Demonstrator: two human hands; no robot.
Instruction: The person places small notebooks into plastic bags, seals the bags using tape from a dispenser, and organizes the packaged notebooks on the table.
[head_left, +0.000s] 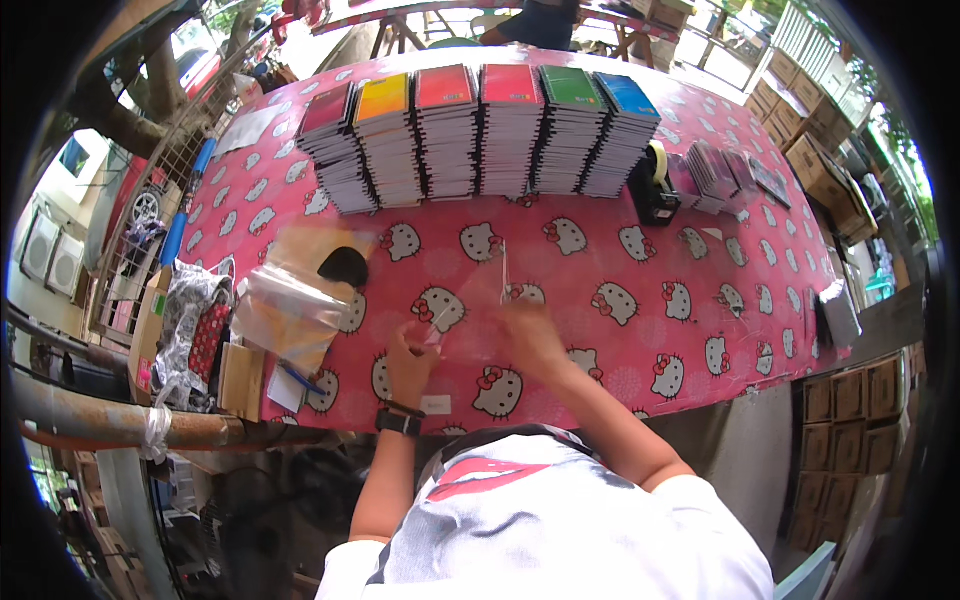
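Note:
My left hand (412,358), with a dark band on its wrist, is closed in a pinch on the near left part of a clear plastic sleeve (470,335). My right hand (532,335) has its fingers closed at the sleeve's right side, where a bright, narrow edge stands up beyond the fingertips. The sleeve is see-through, so its outline is hard to make out against the pink patterned tablecloth. Close to my left wrist a small white label (436,404) lies on the cloth.
Several tall stacks of spiral notebooks (510,150) line the far side. Right of them stand a black tape dispenser (655,195) and small purple packs (715,180). Clear plastic bags (290,300) with a black rounded object (343,266) lie left, near a pen (300,378).

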